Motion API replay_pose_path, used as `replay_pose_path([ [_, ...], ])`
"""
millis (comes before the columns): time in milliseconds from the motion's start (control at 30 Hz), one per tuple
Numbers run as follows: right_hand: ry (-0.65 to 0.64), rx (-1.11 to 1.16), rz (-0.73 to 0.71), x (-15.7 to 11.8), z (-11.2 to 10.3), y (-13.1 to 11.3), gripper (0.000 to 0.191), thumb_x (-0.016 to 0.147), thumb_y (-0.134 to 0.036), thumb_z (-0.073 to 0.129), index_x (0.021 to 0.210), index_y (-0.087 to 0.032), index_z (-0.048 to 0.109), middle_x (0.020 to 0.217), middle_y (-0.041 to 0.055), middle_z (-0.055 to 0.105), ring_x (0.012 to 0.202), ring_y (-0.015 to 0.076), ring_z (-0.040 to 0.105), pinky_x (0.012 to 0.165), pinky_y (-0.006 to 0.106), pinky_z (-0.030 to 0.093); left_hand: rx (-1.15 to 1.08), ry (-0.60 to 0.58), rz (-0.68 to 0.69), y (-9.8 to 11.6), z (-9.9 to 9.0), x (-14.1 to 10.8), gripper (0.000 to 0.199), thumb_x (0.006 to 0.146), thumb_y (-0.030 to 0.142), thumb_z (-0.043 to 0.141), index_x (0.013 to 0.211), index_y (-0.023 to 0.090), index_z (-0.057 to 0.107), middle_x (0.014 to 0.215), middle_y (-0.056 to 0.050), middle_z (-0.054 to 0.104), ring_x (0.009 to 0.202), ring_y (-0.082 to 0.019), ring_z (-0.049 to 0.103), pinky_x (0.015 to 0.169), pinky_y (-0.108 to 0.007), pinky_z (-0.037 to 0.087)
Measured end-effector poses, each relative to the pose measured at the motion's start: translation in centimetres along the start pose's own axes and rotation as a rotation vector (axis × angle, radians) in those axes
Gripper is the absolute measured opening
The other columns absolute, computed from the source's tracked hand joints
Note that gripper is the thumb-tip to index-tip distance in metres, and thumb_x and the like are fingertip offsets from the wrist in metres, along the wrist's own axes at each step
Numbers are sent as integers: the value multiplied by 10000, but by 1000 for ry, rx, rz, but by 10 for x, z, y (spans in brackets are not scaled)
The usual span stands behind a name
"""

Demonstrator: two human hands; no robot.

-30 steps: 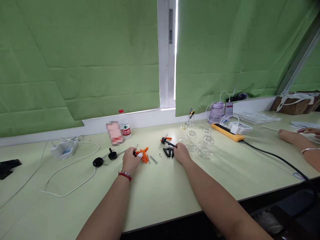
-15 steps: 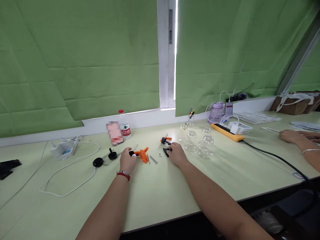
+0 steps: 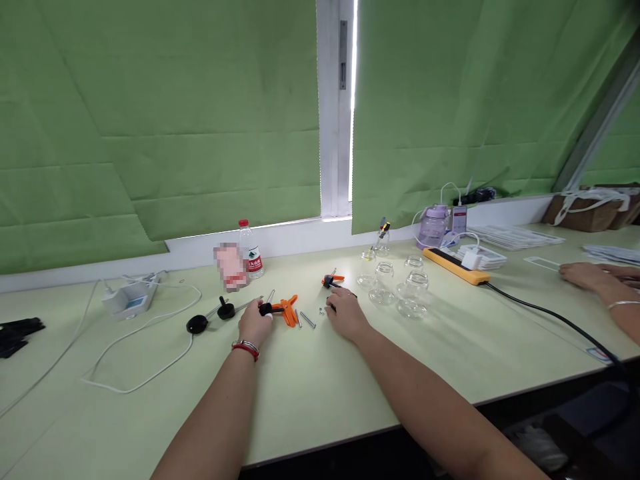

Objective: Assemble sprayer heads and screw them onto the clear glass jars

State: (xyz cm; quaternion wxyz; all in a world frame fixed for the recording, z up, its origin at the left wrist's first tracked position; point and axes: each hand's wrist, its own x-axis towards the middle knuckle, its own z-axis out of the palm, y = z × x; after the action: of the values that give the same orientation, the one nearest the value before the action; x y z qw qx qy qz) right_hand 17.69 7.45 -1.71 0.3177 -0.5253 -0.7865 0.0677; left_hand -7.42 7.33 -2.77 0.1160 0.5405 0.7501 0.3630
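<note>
My left hand (image 3: 255, 325) is closed around the black end of an orange-and-black clamp (image 3: 287, 311) lying on the table. Metal bolts (image 3: 308, 320) lie just right of that clamp. Farther right, my right hand (image 3: 346, 315) has its fingers curled down over a small black part (image 3: 331, 305), most of it hidden. Beyond those fingers lies a second orange-and-black clamp (image 3: 330, 281). Tiny metal nuts (image 3: 321, 311) rest left of my right hand. Beside my left wrist are two round black knobs, one upright (image 3: 226, 309) and one on its side (image 3: 197, 325).
Several clear glass jars (image 3: 413, 300) stand right of my right hand; one at the back (image 3: 383, 241) holds tools. Behind are a water bottle (image 3: 253, 257) and a purple jug (image 3: 433, 228). A yellow power strip (image 3: 455, 267) trails a black cable. Another person's hand (image 3: 583, 275) is far right.
My right hand has shifted slightly left and toward me, its fingers now covering most of the black part that lay in view. My left hand has barely moved.
</note>
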Motion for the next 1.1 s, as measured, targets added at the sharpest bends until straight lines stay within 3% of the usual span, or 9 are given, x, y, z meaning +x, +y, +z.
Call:
replay_pose_path([
  [100, -53, -4, -96, -8, 4, -17, 157, 839, -251, 565, 882, -168, 691, 1284, 116, 532, 1235, 274, 415, 1044, 415, 299, 17, -21, 26, -1, 1, -1, 592, 654, 160, 620, 1235, 213, 519, 1225, -106, 624, 1081, -285, 593, 848, -333, 443],
  [167, -113, -36, -200, -12, 8, -26, 221, 856, -283, 552, 1006, -171, 672, 1340, 128, 487, 1270, 290, 376, 1055, 446, 273, 26, -34, 50, -1, 1, -1, 608, 633, 155, 633, 1227, 235, 531, 1238, -89, 620, 1109, -290, 577, 875, -338, 427],
  [267, -209, -78, -382, -16, 13, -34, 381, 871, -334, 542, 1232, -214, 556, 1392, 115, 436, 1296, 290, 334, 1060, 462, 247, 33, -44, 71, -1, 2, 0, 495, 617, 152, 642, 1102, 245, 605, 1143, -72, 670, 1058, -293, 603, 862, -344, 426],
  [367, -304, -87, -492, -18, 15, -38, 458, 902, -398, 480, 1336, -253, 451, 1386, 88, 448, 1290, 271, 337, 1058, 462, 233, 26, -39, 65, -2, 3, 1, 324, 628, 175, 641, 947, 230, 644, 988, -73, 711, 930, -290, 643, 787, -344, 446],
  [533, -384, -97, -488, -18, 17, -39, 476, 928, -455, 382, 1359, -257, 422, 1429, 69, 411, 1316, 297, 299, 1068, 511, 181, -30, -1, 40, -4, 4, 2, 223, 633, 189, 649, 853, 219, 638, 878, -66, 714, 849, -271, 650, 730, -327, 459],
  [733, -400, -101, -482, -18, 14, -41, 480, 931, -450, 377, 1360, -239, 424, 1448, 75, 387, 1329, 288, 287, 1080, 507, 173, -130, 94, -8, 1, 2, 1, 253, 711, 189, 615, 960, 210, 583, 953, -70, 690, 858, -223, 646, 719, -299, 483],
  [933, -447, -105, -538, -20, 12, -49, 518, 947, -448, 338, 1427, -256, 310, 1494, 65, 315, 1386, 294, 179, 1100, 546, 102, -177, 89, -22, 5, 2, -2, 235, 753, 173, 645, 980, 194, 590, 938, -50, 674, 856, -195, 635, 776, -316, 499],
  [1100, -515, -93, -571, -21, 10, -54, 480, 958, -446, 309, 1384, -245, 400, 1444, 47, 408, 1398, 293, 154, 1112, 556, 51, -183, 56, -41, 2, 4, 0, 291, 889, 299, 555, 1141, 153, 557, 1121, -79, 600, 943, -197, 609, 807, -398, 519],
])
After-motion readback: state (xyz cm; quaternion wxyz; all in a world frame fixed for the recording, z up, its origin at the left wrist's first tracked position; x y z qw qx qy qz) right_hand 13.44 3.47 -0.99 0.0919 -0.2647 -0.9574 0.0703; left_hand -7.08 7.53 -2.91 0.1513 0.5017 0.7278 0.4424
